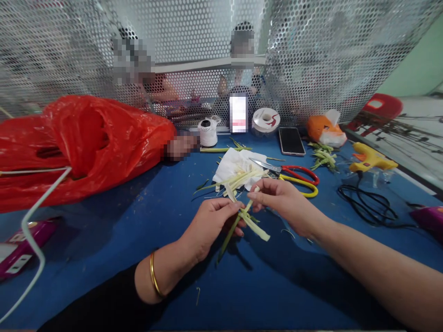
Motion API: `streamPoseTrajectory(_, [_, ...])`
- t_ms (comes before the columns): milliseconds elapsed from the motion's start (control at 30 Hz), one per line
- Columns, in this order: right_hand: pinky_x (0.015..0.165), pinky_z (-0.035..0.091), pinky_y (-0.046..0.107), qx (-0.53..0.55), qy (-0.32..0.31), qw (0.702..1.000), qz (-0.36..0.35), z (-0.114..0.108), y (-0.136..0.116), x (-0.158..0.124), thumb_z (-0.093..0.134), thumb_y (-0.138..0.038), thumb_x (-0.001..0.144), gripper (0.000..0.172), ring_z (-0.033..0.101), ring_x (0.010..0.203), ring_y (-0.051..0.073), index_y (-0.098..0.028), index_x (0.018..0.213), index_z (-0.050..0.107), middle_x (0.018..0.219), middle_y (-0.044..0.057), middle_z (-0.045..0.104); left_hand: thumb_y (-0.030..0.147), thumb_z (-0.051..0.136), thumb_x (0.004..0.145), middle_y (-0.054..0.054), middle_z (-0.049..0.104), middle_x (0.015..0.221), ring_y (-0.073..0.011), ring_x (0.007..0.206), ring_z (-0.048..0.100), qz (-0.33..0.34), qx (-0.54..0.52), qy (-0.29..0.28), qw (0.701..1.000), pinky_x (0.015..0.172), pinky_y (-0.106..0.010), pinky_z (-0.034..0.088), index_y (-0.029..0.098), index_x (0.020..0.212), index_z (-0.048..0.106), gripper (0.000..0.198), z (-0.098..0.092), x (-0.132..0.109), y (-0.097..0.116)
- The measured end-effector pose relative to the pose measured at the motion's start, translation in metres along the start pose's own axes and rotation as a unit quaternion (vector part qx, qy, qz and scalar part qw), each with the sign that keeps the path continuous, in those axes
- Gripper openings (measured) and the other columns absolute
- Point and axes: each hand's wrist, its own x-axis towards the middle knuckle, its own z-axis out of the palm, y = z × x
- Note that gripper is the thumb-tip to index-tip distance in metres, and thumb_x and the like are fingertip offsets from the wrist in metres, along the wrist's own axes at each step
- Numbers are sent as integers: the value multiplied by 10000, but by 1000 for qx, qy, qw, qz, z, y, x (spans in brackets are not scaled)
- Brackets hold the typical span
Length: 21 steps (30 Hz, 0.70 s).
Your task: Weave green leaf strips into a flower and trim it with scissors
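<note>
My left hand (221, 214) pinches the crossing of several pale green leaf strips (258, 228) just above the blue table. Some strip ends hang toward me; a darker green one points down and left. With thumb and forefinger my right hand (277, 196) grips the upper end of one strip. Just beyond my hands, a white tissue (226, 163) carries a loose pile of more pale strips (242, 177). Scissors (299, 175) with one red and one yellow handle lie beside the tissue, their blades over its edge.
A red plastic bag (131, 133) fills the left, with a white cable (38, 207) before it. Along the back stand a thread spool (208, 133), a lit phone screen (238, 113) and a ribbon roll (266, 121). A dark phone (291, 140) and yellow glue gun (372, 157) lie right.
</note>
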Motion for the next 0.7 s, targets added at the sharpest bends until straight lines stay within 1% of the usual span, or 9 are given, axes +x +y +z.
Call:
streamPoseTrajectory(67, [616,435,258,35,15,999,1,3,1,0,736,-360,698,252,548,598,105,-181,708,560,633,-38,568,421,672,756,-49,675,609,-114,478,600,1,9,-14,1000,526,-227,486,123,772,685,299,-1,0,-2])
streamPoseTrajectory(167, [610,431,247,48,31,998,-19,7,3,-2,739,-307,699,224,537,594,95,-182,691,554,623,-49,560,440,672,763,-51,685,617,-103,475,602,-12,19,-32,999,511,-202,469,128,804,691,316,-2,0,-5])
streamPoseTrajectory(300, [589,434,257,57,19,998,-34,9,4,-4,701,-279,731,182,534,565,99,-185,688,551,608,-45,580,387,729,721,-3,624,528,-63,429,535,-43,21,-52,997,465,-161,424,125,833,725,285,-2,0,-5])
streamPoseTrajectory(433, [577,434,256,61,55,996,-39,10,5,-4,716,-276,708,208,524,551,100,-183,649,540,580,-42,578,370,750,698,-10,620,514,-76,453,543,-19,25,-70,997,499,-181,456,112,806,744,280,-2,-1,-2])
streamPoseTrajectory(567, [568,436,251,70,82,993,-38,12,6,-3,721,-282,696,214,525,542,97,-178,642,541,575,-45,571,335,728,727,-33,657,535,-96,483,582,-7,24,-69,997,538,-202,479,110,802,748,238,-1,-3,2])
streamPoseTrajectory(700, [606,450,260,60,79,994,-48,9,8,0,691,-336,742,215,559,581,107,-174,685,562,629,-25,605,327,730,726,-50,675,546,-116,496,606,-14,8,-54,998,574,-236,498,110,788,745,226,0,-5,2])
